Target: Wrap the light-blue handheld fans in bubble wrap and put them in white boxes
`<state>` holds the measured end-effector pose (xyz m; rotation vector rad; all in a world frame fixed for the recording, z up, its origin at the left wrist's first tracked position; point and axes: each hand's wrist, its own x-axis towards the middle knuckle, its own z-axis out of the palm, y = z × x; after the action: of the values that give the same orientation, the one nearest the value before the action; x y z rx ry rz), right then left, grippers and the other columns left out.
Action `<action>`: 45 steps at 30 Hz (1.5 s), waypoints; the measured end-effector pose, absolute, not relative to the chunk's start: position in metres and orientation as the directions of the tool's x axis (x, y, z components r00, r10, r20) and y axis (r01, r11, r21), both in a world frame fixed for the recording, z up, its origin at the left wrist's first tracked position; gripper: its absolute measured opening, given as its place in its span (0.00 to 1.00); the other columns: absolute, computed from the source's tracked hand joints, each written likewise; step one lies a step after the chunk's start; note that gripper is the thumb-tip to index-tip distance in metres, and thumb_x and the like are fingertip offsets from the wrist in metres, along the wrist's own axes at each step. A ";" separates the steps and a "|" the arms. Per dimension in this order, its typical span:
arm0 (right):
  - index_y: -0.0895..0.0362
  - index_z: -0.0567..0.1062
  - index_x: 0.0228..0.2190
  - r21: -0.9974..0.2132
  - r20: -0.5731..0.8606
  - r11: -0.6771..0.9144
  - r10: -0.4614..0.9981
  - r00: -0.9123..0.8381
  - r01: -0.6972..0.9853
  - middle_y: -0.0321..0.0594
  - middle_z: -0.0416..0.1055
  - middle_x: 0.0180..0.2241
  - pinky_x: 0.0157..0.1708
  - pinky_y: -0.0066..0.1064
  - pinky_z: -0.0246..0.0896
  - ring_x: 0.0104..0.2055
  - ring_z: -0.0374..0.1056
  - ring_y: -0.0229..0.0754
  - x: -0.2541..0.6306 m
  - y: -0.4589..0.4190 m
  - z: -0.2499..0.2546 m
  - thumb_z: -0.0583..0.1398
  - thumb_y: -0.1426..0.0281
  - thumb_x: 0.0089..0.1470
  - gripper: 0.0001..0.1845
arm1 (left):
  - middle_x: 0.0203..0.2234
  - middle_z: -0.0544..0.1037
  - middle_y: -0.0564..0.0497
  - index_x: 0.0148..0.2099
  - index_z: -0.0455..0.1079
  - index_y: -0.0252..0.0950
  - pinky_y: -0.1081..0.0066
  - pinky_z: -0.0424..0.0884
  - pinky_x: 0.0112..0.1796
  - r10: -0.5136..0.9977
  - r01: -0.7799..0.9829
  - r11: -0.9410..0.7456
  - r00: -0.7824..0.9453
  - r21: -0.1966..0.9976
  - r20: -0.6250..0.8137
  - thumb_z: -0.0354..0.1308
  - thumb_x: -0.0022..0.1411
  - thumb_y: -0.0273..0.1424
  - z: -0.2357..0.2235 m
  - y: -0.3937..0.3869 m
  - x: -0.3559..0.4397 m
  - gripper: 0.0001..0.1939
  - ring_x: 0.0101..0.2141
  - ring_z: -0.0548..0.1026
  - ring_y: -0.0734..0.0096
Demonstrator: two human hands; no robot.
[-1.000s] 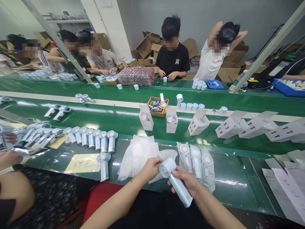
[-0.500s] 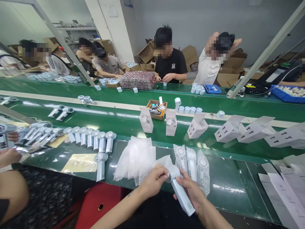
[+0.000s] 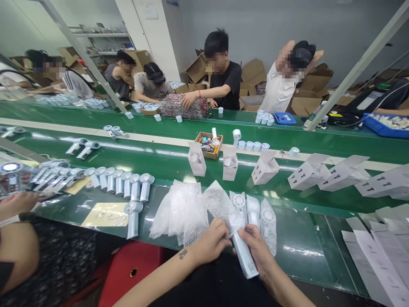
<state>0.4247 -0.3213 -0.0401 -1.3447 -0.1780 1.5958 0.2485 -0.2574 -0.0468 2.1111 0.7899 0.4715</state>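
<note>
Right hand [image 3: 257, 246]: while its fingers clamp the handle of the pale-blue fan [image 3: 245, 256], the fan's head sits in a bubble bag [image 3: 220, 199].
Left hand [image 3: 211, 242]: curled by the bag's mouth; cannot tell whether it pinches.
Loose bags [image 3: 179, 213]: overlapping, left.
Wrapped fans [image 3: 268, 226]: three, right.
White boxes [image 3: 265, 171]: open, beyond.

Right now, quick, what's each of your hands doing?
Left hand: fingers curled at the bubble bag; its grip cannot be told.
Right hand: closed around the handle of the pale blue fan.
</note>
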 end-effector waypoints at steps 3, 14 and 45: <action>0.54 0.65 0.36 -0.575 -0.697 -0.472 0.711 0.097 -0.668 0.28 0.73 0.26 0.23 0.28 0.68 0.23 0.70 0.36 0.424 -0.317 -0.034 0.76 0.60 0.32 0.33 | 0.32 0.68 0.51 0.33 0.60 0.38 0.70 0.66 0.38 0.752 0.447 -0.475 0.653 0.758 0.087 0.47 0.65 0.24 -0.056 -0.254 0.255 0.07 0.36 0.67 0.68; 0.56 0.72 0.27 -0.409 -0.815 -0.553 0.579 0.018 -0.726 0.36 0.75 0.21 0.25 0.32 0.65 0.26 0.72 0.45 0.425 -0.314 -0.073 0.74 0.63 0.31 0.21 | 0.22 0.69 0.56 0.27 0.65 0.36 0.75 0.60 0.28 0.782 0.497 -0.185 0.597 0.848 -0.180 0.52 0.52 0.24 -0.038 -0.251 0.279 0.04 0.25 0.67 0.75; 0.55 0.76 0.36 -0.845 0.018 -0.101 0.976 0.217 0.525 0.53 0.59 0.59 0.64 0.60 0.40 0.66 0.47 0.65 0.411 -0.252 -0.144 0.61 0.58 0.50 0.16 | 0.30 0.78 0.34 0.30 0.70 0.33 0.54 0.70 0.40 0.646 0.534 0.760 -0.680 0.369 -0.346 0.56 0.51 0.42 -0.081 -0.201 -0.009 0.16 0.41 0.76 0.38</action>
<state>0.4106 -0.2520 -0.1444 -1.7371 -1.4073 0.7541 -0.0091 -0.2006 -0.0805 0.8918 2.4960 0.3294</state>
